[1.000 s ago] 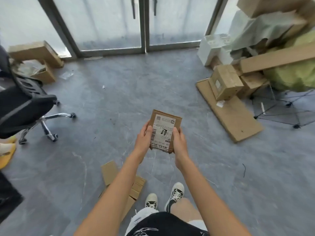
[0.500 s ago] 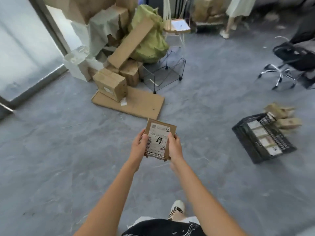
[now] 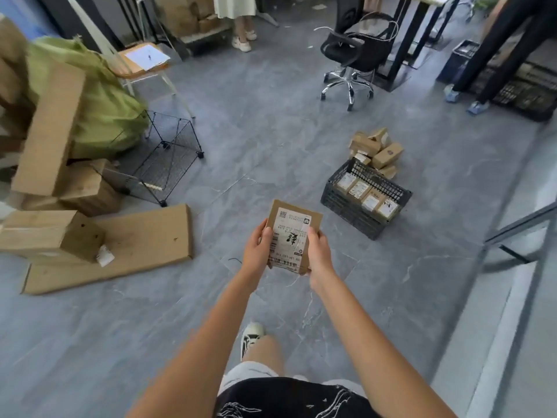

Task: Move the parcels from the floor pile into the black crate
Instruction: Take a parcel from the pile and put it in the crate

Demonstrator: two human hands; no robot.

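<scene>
Parcel [image 3: 291,236] held in front of body, above grey floor [image 3: 271,131], label side up. Left hand [image 3: 255,250] grips left edge, thumb on top of label; right hand [image 3: 320,254] grips right edge, thumb on top, other fingers curled under. Black crate [image 3: 346,203] stands on floor farther right, well apart from parcel, four labelled parcels [image 3: 366,197] inside in row. Small pile of boxes [image 3: 375,150] just behind crate. Big cardboard sheet [image 3: 144,245] lies at left; office chair [image 3: 355,52] far.
</scene>
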